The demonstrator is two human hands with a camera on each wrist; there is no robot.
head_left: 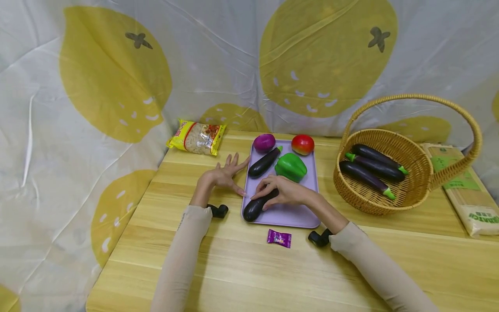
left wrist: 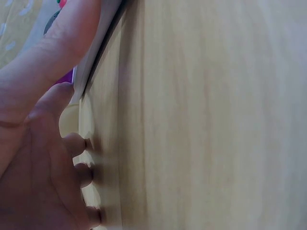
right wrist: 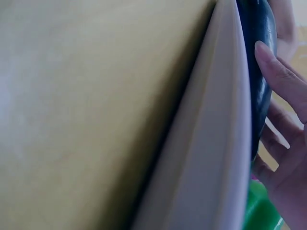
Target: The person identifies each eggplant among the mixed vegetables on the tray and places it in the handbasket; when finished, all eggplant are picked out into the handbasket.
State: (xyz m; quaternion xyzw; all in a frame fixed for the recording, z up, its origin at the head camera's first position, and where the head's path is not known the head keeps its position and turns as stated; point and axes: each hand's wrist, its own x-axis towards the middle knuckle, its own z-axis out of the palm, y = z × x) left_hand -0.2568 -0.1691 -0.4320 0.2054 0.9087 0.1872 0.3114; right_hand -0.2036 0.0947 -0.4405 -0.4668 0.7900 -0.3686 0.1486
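Observation:
A lavender tray [head_left: 296,219] lies on the wooden table with vegetables on it. My right hand [head_left: 286,190] grips an eggplant [head_left: 255,209] at the tray's near left, thumb on one side and fingers on the other; the right wrist view shows the thumb against the dark eggplant [right wrist: 259,91]. My left hand [head_left: 224,175] is spread at the tray's left edge, its thumb by the rim and its other fingertips on the table. Farther back on the tray are a second eggplant [head_left: 265,162], a green bell pepper [head_left: 291,167], a purple onion [head_left: 264,142] and a red tomato-like piece [head_left: 302,144].
A wicker basket [head_left: 343,193] with a tall handle holds several eggplants at the right. Beside it lies a long pack of noodles [head_left: 461,186]. A yellow snack bag [head_left: 198,137] sits at the back left, and a purple wrapped candy [head_left: 279,238] in front of the tray.

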